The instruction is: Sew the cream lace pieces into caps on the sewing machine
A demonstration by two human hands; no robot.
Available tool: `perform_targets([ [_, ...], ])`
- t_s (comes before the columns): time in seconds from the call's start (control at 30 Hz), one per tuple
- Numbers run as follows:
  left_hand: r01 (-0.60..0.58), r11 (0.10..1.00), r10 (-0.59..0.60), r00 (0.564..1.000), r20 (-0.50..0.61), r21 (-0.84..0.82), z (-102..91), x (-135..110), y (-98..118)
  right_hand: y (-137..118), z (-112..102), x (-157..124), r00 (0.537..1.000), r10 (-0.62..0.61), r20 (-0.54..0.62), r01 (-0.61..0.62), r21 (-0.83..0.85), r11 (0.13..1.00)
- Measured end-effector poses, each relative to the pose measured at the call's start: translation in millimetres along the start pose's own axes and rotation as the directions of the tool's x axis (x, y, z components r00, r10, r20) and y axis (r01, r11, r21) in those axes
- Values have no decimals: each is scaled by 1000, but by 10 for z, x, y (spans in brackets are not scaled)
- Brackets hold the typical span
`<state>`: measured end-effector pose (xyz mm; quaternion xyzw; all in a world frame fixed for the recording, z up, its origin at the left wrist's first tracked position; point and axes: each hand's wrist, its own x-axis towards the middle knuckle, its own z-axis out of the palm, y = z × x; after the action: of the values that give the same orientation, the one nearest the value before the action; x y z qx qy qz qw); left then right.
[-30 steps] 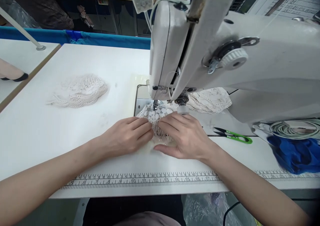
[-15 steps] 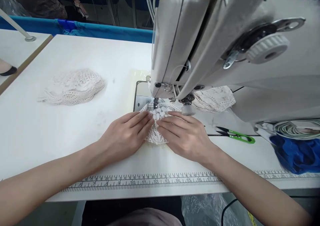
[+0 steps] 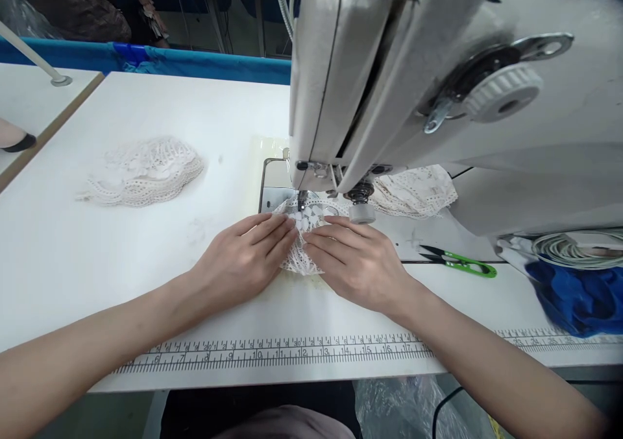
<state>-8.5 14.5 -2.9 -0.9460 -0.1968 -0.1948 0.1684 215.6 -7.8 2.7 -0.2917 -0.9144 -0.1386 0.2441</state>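
A piece of white lace (image 3: 302, 262) lies under the presser foot (image 3: 301, 201) of a sewing machine (image 3: 335, 89). From the left, my left hand (image 3: 246, 254) rests on the lace, its fingers stretched out side by side and pressing down. My right hand (image 3: 357, 261) lies on the lace's right side, fingers extended flat and slightly apart. Both thumbs are hidden beneath the hands. Between the two sets of fingertips the lace shows, with its scalloped front edge toward me.
Folded white lace (image 3: 146, 170) lies on the table to the left. More lace (image 3: 413, 191) sits behind the needle area at right. Green thread snips (image 3: 460, 262), a blue cloth (image 3: 579, 296) and coiled cord (image 3: 579, 249) lie rightward. A printed ruler (image 3: 302, 353) runs along the front edge.
The lace between my hands has shifted slightly away from me, toward the presser foot. Both hands have moved very little with it. The whole view has shifted slightly.
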Motion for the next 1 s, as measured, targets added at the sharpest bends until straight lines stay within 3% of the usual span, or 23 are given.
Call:
perform_targets([
  [0.5, 15, 1000, -15, 1000, 11, 6, 61, -1, -65, 65, 58, -17, 1000, 5, 9, -4, -39, 999],
  [0.7, 94, 991, -92, 995, 21, -94, 83, 5, -79, 74, 68, -8, 998, 38, 45, -38, -4, 999],
  [1.0, 28, 999, -29, 999, -28, -39, 45, 20, -62, 36, 75, -25, 1000, -10, 5, 10, -78, 997],
])
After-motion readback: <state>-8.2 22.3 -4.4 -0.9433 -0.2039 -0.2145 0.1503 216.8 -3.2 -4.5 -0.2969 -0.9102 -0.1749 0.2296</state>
